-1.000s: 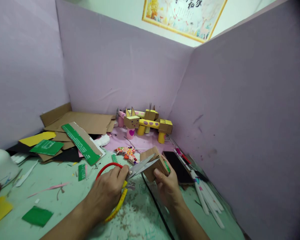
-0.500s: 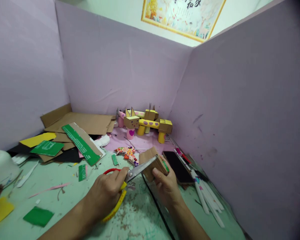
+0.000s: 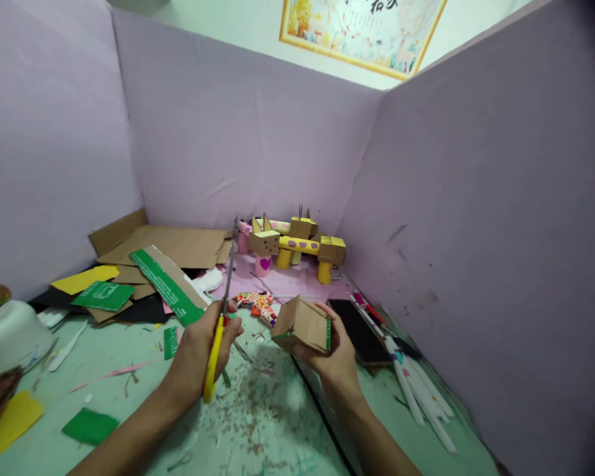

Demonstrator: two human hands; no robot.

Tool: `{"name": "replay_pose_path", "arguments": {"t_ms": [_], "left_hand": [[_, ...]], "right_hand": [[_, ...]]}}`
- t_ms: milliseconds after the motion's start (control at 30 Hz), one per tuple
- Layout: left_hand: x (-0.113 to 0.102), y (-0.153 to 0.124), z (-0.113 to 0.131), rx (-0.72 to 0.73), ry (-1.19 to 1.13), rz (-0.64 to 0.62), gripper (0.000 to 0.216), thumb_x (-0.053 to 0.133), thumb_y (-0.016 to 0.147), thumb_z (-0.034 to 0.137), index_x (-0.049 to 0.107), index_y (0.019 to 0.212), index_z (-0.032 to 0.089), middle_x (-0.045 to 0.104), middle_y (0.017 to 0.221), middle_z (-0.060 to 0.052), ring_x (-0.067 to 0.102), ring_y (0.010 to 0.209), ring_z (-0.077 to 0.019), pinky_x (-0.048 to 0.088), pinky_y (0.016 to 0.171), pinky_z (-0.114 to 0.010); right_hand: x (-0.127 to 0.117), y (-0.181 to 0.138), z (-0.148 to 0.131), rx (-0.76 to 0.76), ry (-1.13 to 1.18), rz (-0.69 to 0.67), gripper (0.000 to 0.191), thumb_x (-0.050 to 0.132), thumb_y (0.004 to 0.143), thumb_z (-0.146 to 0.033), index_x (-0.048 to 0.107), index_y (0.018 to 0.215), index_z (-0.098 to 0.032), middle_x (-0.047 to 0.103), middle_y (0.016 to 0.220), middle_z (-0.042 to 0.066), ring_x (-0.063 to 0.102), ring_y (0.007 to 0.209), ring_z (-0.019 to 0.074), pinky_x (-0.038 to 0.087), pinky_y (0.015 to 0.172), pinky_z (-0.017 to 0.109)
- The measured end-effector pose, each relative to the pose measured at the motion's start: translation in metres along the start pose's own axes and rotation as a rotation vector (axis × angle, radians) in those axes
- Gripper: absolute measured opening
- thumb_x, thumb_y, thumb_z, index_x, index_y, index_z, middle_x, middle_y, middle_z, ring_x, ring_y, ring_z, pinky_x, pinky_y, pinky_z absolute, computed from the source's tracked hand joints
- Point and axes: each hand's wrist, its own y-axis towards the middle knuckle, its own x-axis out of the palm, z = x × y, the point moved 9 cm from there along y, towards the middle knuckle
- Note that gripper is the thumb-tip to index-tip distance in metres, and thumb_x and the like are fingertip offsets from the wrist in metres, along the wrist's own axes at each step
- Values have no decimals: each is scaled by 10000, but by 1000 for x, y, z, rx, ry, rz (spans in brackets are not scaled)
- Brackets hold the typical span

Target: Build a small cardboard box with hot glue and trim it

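Observation:
My left hand (image 3: 198, 354) is closed round the yellow and red handles of a pair of scissors (image 3: 222, 311). Their blades are shut and point up and away, clear of the box. My right hand (image 3: 334, 360) grips a small open cardboard box (image 3: 302, 324) with a green edge strip, held tilted just above the green table (image 3: 262, 423). The two hands are a short way apart.
Cardboard sheets (image 3: 173, 244) and green and yellow scraps lie at the back left. Cardboard animal figures (image 3: 297, 244) stand by the purple back wall. A black phone (image 3: 359, 330) and several white pens (image 3: 421, 396) lie on the right. A white bowl (image 3: 7, 337) sits at the left edge.
The scissors have come away from the box and swung upright, blades now shut. My right hand has turned the box so its open side shows.

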Motion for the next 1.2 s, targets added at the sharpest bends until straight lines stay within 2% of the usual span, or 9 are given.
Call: {"name": "replay_pose_path", "arguments": {"t_ms": [67,233,400,533,700,833,933,1033,1200], "left_hand": [[5,-1,-2,-29,-38,-36,210,451,889,397,482,987,215,706,735,-27,707,665,-209,507,538,-271],[14,-10,5,8,-50,-92,216,472,909,370,466,1059,215,706,773,-15,631,553,-156,497,581,-295],[16,-20,15,66,-226,-76,226,579,818,232,452,1005,236,719,865,-7,677,722,-171,531,695,-301],[23,-24,15,46,-260,-73,272,621,739,174,453,943,237,704,851,11,628,607,-132,514,585,-245],[19,-25,21,45,-194,-13,199,583,732,146,463,869,226,596,615,76,588,521,-114,471,524,-209],[12,-26,29,76,-161,-9,154,580,751,185,473,857,220,553,562,84,533,451,-103,429,460,-201],[12,-23,26,54,-134,-58,123,578,792,298,494,813,210,512,518,75,508,430,-115,392,422,-215],[11,-16,8,-41,-122,-31,143,575,798,327,499,807,206,477,519,76,505,445,-121,385,423,-220],[21,-10,-19,-184,-414,-53,357,605,721,202,407,1016,231,648,799,9,660,675,-166,512,570,-260]], "right_hand": [[1,-2,-8,-75,-124,12,691,850,462,-192,587,1100,-231,678,1083,62,646,993,260,530,847,348],[7,-5,-11,-148,-183,-34,649,829,514,-203,563,1105,-226,650,1087,69,637,978,248,523,847,347],[9,-9,-7,-220,-250,-77,630,812,579,-166,542,1144,-242,597,1122,62,606,1021,240,511,873,352],[15,-15,-10,-325,-322,-124,595,791,645,-177,520,1170,-249,570,1140,67,586,1052,241,487,915,370],[24,-20,-18,-466,-414,-171,579,748,681,-161,489,1192,-249,560,1138,75,582,1054,255,472,923,403],[12,-21,-31,-619,-533,-28,575,729,676,-140,493,1190,-243,542,1134,76,544,1071,271,450,944,448],[1,-17,-29,-571,-538,51,587,733,680,-150,483,1203,-236,532,1148,80,544,1067,272,444,953,459],[0,-16,-23,-485,-478,27,594,745,685,-171,478,1213,-231,535,1162,82,554,1064,269,447,957,446],[9,-19,-20,-491,-416,-23,596,757,671,-167,491,1200,-231,543,1148,82,549,1065,267,465,933,422]]}}
